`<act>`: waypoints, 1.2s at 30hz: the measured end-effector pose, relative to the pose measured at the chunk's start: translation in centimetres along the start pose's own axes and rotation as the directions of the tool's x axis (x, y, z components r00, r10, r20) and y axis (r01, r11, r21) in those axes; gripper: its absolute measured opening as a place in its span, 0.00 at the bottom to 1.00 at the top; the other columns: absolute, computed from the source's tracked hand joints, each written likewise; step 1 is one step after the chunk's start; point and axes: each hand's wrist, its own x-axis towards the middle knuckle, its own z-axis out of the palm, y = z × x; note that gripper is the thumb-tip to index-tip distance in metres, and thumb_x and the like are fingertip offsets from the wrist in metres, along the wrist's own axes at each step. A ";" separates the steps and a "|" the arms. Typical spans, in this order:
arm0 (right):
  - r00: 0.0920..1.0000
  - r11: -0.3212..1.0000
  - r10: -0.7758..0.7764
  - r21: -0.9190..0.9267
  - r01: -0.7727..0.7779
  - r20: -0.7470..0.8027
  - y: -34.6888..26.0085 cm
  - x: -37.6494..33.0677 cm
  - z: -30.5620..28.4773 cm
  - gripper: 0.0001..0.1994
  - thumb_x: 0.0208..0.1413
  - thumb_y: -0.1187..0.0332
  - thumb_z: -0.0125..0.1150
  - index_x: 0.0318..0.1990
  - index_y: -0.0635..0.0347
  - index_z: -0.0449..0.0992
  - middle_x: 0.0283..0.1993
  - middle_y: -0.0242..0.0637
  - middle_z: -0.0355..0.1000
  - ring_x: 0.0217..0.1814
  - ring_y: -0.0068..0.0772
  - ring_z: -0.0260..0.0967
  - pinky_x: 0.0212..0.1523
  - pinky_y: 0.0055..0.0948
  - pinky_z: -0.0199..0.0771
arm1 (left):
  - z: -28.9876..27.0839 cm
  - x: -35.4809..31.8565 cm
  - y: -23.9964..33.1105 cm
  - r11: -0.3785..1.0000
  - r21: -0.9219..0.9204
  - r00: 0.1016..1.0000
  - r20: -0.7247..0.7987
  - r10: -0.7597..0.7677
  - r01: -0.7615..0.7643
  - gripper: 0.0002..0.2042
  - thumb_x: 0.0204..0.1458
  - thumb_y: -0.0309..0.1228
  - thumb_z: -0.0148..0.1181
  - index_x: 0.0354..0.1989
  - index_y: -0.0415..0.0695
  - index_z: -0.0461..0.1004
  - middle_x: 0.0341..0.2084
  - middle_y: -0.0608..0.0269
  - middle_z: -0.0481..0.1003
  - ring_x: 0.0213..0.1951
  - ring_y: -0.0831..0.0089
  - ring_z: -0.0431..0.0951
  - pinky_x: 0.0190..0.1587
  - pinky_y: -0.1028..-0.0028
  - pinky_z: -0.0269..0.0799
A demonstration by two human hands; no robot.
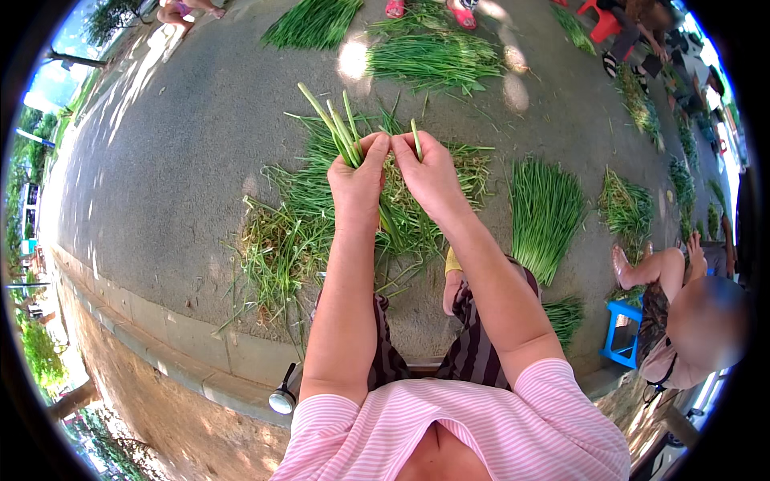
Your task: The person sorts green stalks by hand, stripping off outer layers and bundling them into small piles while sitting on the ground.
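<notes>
My left hand (358, 178) is closed around a small bunch of chives (327, 119), their pale thick ends sticking up above the fist and green leaves trailing below. Thumb and fingertips of my right hand (425, 172) are pinched together against the left fingertips, with one short pale chive stalk (416, 138) standing up between the fingers. Beneath both hands, a loose heap of chives (313, 188) spreads over the pavement. Yellowed, tangled trimmings (281, 240) lie on its near left side.
A neat chive bundle (547, 212) lies right of my legs; more bundles (433, 60) lie ahead. At right, a person sits beside a blue stool (622, 333). Other people sit farther off, one near a red stool (601, 22). A kerb (192, 373) runs behind me at left.
</notes>
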 end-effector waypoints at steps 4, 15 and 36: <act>0.999 0.997 -0.047 -0.060 0.046 -0.005 -0.6 -0.3 0.0 0.12 0.63 0.63 0.55 0.36 0.66 0.73 0.23 0.28 0.67 0.23 0.16 0.60 0.23 0.25 0.60 | -0.2 0.2 -0.4 0.999 -0.010 0.999 -0.002 0.032 -0.032 0.06 0.54 0.29 0.64 0.36 0.40 0.79 0.20 0.74 0.72 0.17 0.88 0.62 0.18 0.83 0.51; 0.990 0.963 0.131 0.231 -0.139 0.050 -2.2 1.1 -3.1 0.19 0.56 0.55 0.67 0.40 0.64 0.78 0.23 0.24 0.68 0.23 0.13 0.61 0.21 0.17 0.57 | -1.3 -0.4 1.2 0.962 0.006 0.872 0.421 -0.251 0.275 0.07 0.54 0.30 0.65 0.37 0.40 0.77 0.24 0.70 0.73 0.18 0.87 0.61 0.18 0.83 0.50; 0.959 0.915 0.114 0.403 0.001 -0.260 -2.8 3.1 -9.3 0.14 0.56 0.57 0.68 0.37 0.60 0.79 0.29 0.25 0.67 0.23 0.11 0.57 0.16 0.10 0.49 | -3.8 1.5 0.8 0.859 0.512 0.991 -0.126 0.054 0.018 0.14 0.61 0.40 0.53 0.38 0.41 0.76 0.28 0.65 0.79 0.23 0.82 0.72 0.24 0.78 0.67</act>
